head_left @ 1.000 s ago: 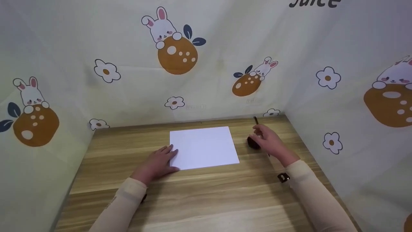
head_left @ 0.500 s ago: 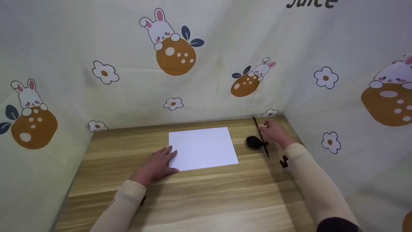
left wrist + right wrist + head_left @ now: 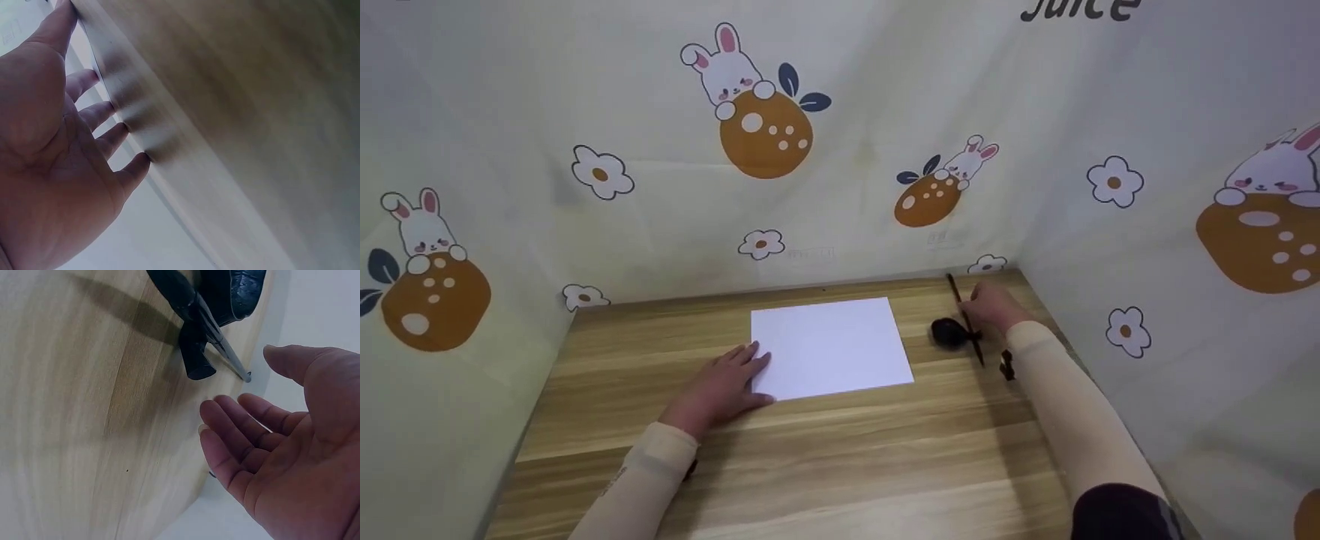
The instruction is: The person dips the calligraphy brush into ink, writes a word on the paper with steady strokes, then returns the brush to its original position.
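Observation:
A white sheet of paper (image 3: 832,349) lies on the wooden table. My left hand (image 3: 724,386) rests at its left edge, fingers spread; in the left wrist view the fingertips (image 3: 138,163) touch down on the surface. To the right of the paper, a slim dark brush (image 3: 976,351) lies across the short handle of a small black dish (image 3: 949,333). Close beside the brush's upper half is my right hand (image 3: 996,307). From the right wrist, this hand shows relaxed, slightly bent fingers and a thumb apart, with a gap to the brush (image 3: 216,332). What the dish contains cannot be seen.
Cloth walls (image 3: 840,217) printed with rabbits and oranges enclose the table (image 3: 840,465) at the back and both sides. The right hand is near the back right corner. Dark wrist mounts (image 3: 1007,365) stick out under the sleeves.
My right hand covered part of the dish and brush; it moved right, uncovering them, then came slightly back toward the brush. The left hand and paper stay put.

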Tool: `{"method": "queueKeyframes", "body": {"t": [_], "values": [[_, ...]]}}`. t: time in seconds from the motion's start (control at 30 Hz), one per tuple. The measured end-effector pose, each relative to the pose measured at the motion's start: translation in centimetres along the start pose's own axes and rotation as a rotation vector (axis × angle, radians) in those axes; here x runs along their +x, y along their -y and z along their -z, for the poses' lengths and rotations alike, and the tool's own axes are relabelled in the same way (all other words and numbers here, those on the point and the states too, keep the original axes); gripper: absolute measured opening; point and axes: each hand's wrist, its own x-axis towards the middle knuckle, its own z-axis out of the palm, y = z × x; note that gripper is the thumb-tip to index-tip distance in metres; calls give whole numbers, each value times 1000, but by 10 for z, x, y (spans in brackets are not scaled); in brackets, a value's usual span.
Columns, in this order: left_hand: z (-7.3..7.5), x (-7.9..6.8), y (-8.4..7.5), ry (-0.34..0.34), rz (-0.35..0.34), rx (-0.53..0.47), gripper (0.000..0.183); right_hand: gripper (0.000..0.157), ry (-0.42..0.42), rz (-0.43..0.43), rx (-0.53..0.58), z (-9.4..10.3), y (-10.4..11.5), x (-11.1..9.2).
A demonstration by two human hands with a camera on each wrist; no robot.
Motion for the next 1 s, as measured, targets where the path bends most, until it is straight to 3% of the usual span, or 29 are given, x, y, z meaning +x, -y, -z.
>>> {"method": "queueKeyframes", "body": {"t": [0.3,0.67,1.0], "values": [[2,0,-2,-14,3,4,86,31,59,-57,32,-4,3,-2],[-1,-2,-1,-7,20,22,86,26,67,-85,-4,-11,4,-1],[-3,1,-1,-7,34,31,87,33,30,-2,0,-11,-3,1]]}}
